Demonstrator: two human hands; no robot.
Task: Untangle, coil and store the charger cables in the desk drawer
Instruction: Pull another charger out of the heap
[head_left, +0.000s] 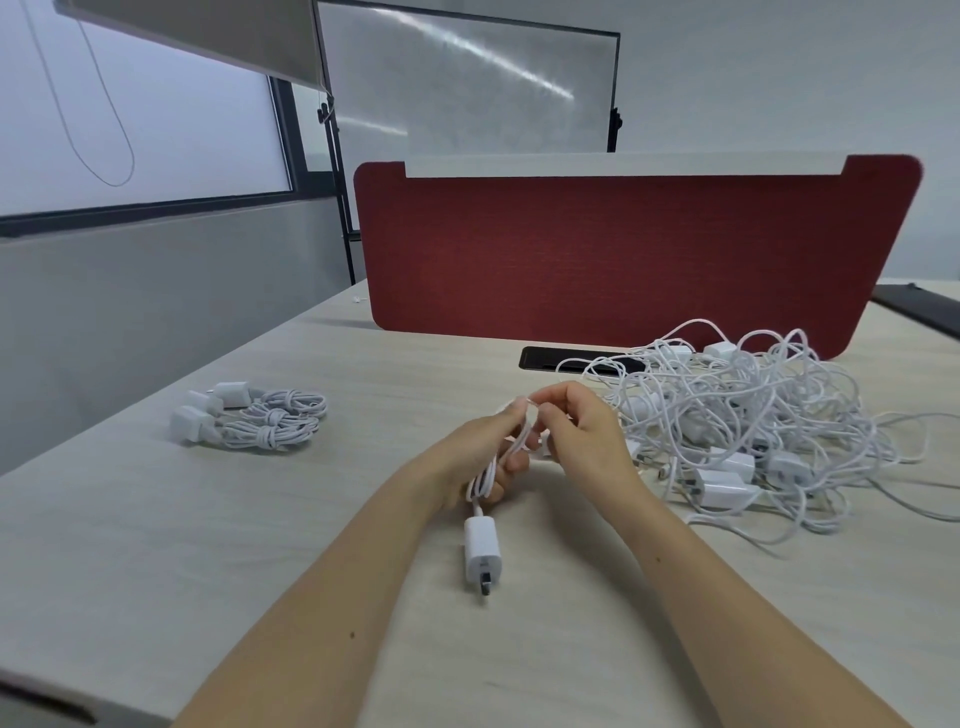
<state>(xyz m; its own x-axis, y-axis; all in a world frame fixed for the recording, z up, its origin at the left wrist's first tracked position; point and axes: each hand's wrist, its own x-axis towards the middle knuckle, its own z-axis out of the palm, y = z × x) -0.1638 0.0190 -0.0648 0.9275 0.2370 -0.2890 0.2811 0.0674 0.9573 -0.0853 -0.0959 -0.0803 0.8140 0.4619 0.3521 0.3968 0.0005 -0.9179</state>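
A thin white cable (488, 475), folded into several strands, runs through the left hand (483, 452), whose fingers curl round it mid-desk. Its boxy white adapter (482, 543) is just nearer, prongs pointing near. The right hand (582, 431) pinches the cable's far loop. Three tied coils (254, 418) lie left on the desk (311, 519). One tangled heap (743, 415) lies right, too knotted to count.

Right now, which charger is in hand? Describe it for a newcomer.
From the red divider, come nearer to mid-desk. The white charger lies below the left hand, its cable pinched by the right hand. Unlike those in the tangled pile, it is held.
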